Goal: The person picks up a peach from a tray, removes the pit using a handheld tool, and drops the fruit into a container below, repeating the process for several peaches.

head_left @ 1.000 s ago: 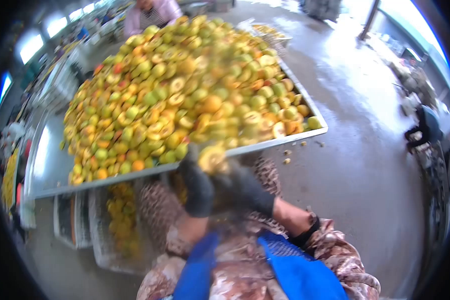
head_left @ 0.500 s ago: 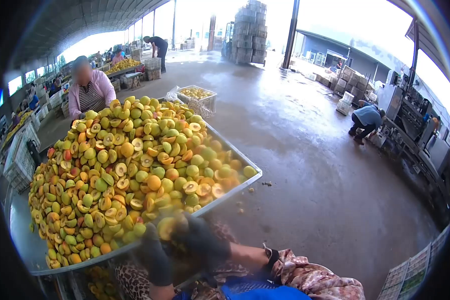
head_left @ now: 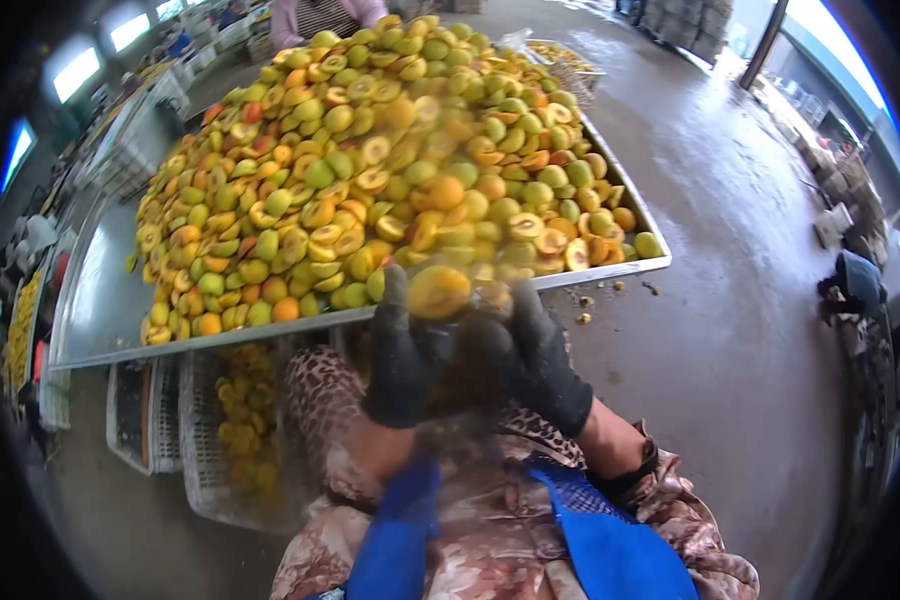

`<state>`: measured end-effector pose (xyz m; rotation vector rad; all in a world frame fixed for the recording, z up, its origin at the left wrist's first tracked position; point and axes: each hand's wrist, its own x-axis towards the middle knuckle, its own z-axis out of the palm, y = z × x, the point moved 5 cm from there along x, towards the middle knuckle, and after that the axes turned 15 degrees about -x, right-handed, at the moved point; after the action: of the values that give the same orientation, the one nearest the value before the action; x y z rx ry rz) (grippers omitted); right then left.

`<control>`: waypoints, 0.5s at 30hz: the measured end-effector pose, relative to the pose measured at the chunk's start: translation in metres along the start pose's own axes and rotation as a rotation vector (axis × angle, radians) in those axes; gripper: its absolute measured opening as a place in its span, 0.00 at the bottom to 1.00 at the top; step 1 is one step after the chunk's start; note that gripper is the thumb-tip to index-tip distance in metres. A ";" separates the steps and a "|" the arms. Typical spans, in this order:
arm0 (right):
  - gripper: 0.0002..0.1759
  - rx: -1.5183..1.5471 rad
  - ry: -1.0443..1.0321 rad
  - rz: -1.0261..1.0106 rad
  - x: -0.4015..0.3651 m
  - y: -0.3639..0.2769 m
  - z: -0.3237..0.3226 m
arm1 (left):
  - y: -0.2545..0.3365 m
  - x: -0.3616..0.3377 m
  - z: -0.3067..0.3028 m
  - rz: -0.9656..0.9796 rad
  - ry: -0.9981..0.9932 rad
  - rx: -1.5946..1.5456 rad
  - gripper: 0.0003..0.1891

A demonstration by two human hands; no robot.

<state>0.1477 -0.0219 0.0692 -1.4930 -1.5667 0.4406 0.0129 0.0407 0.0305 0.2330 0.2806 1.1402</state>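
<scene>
Two hands, both in dark gloves, close together in front of the body, just off the near edge of one metal tray point(head_left: 98, 290). Left hand point(head_left: 407, 345): gripping one fruit piece point(head_left: 438, 292), yellow-orange flesh showing, held up at the fingertips by the tray's near rim. Right hand point(head_left: 542, 350): just beside it, thumb raised; one smaller blurred bit point(head_left: 492, 297) sits between the hands, can't tell what it is or whether the right hand is closed on it. Middle of view smeared, so finger contact is unclear there.

Tray carries one big fruit pile point(head_left: 310, 200), halves and rounded pieces, green, yellow and orange, too many to count; tray's left end is bare metal. Below the tray, at least two pale crates: outer crate point(head_left: 164, 425) at left, inner crate point(head_left: 202, 480) next to it with one heap of cut fruit point(head_left: 245, 420) inside. About four small scraps point(head_left: 584, 318) on the wet floor point(head_left: 710, 330), right of the tray's near corner.

Wearer: two blue apron panels point(head_left: 615, 535), one black wristband point(head_left: 638, 472) on the right arm, leopard-print trousers point(head_left: 315, 400). One person point(head_left: 325, 22), pink jacket over stripes, at the tray's far side; another person point(head_left: 858, 282) far right, blue-grey top. One fruit-filled container point(head_left: 582, 72) beyond the tray's far right corner.
</scene>
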 end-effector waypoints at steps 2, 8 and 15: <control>0.18 -0.085 -0.083 -0.018 -0.011 0.008 0.013 | -0.002 0.002 -0.001 -0.063 -0.153 -0.132 0.35; 0.21 -0.323 -0.028 -0.357 -0.019 -0.011 0.010 | -0.002 -0.010 0.024 0.031 -0.293 -0.022 0.35; 0.28 -0.345 0.034 -0.436 -0.014 -0.012 0.003 | 0.000 -0.003 0.032 0.068 -0.415 0.065 0.34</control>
<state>0.1360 -0.0361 0.0717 -1.3379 -1.9470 -0.1107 0.0227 0.0365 0.0604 0.5306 -0.0583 1.1219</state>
